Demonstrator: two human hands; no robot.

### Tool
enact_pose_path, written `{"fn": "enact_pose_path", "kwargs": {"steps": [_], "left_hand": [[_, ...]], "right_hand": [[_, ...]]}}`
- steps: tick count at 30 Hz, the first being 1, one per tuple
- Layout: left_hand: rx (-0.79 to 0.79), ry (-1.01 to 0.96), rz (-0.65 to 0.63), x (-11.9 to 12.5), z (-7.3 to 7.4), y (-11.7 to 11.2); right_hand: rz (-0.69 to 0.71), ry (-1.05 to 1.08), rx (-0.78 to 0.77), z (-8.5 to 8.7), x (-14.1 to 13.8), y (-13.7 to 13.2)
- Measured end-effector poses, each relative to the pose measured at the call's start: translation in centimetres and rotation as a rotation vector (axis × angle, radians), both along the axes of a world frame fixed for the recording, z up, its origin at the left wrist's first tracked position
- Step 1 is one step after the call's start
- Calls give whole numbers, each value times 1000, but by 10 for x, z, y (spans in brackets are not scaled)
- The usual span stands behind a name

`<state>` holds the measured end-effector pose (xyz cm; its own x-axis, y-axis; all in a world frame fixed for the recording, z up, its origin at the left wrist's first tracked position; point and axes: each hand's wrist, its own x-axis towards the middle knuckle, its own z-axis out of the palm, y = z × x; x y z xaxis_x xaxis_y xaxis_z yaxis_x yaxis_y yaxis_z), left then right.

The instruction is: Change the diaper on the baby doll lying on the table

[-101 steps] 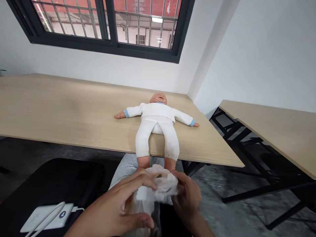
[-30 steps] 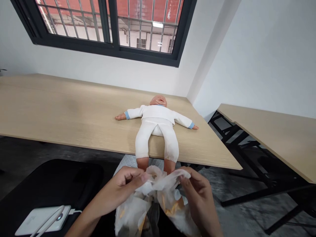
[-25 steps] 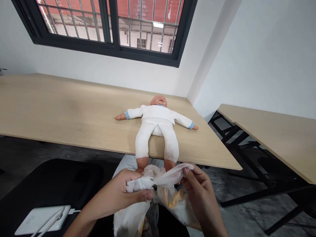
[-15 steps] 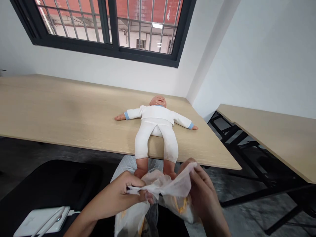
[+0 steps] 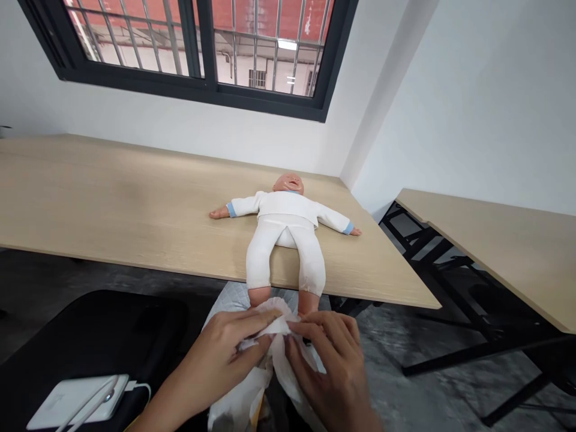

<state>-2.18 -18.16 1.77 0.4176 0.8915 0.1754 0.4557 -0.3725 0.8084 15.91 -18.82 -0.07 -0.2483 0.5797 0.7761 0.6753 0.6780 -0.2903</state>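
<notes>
Left hand [image 5: 225,351] and right hand [image 5: 335,354] both on the crumpled white material [image 5: 279,326]!

And there was the big one, the pale wooden worktop [image 5: 135,192], running right along the wall beneath the dark-framed window [image 5: 207,54]. Over to the right stood a second table [image 5: 504,240] on black legs, a gap between the two. Down at the lower left sat a black padded seat [image 5: 99,336].

On to the doll [image 5: 288,207], flat on its back on the worktop, white suit, blue cuffs, arms flung wide, head towards the wall, and its lower legs out past the near edge! The feet were hidden behind the hands and the material.

The white material itself was bunched just in front of the worktop's edge, its lower folds hanging between the forearms. Whether it touched the doll could not be told.

Now the grip: left thumb and fingers pinched one side, right thumb and fingers pinched the other, fingertips close together!

Smaller still, a white power bank [image 5: 81,399] lay on the seat, and out of its end curled a thin white cable [image 5: 143,385].
</notes>
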Motion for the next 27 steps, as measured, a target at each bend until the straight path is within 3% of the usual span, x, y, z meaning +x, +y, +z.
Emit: {"fn": "enact_pose_path", "kwargs": {"steps": [6,8,11,13,15,18,20,23,27], "left_hand": [[467,300,46,1,-9,-5],[647,329,164,2,-13,-5],[818,267,313,4,-18,-5],[774,168,308,4,-17,-4],[596,64,267,2,-12,-3],[307,-75,207,-1,-1,-1],[211,-154,161,-2,5,0],[198,-208,142,1,7,-1],[382,-139,155,6,2,-4]], "right_hand": [[-134,-30,80,3,4,4],[-68,25,25,5,4,3],[167,116,-180,7,5,0],[312,182,-323,6,6,0],[324,244,-365,6,7,0],[133,299,-135,5,2,-8],[46,332,35,6,-6,-17],[124,261,27,7,-20,-24],[118,164,-31,2,-28,-13]]}}
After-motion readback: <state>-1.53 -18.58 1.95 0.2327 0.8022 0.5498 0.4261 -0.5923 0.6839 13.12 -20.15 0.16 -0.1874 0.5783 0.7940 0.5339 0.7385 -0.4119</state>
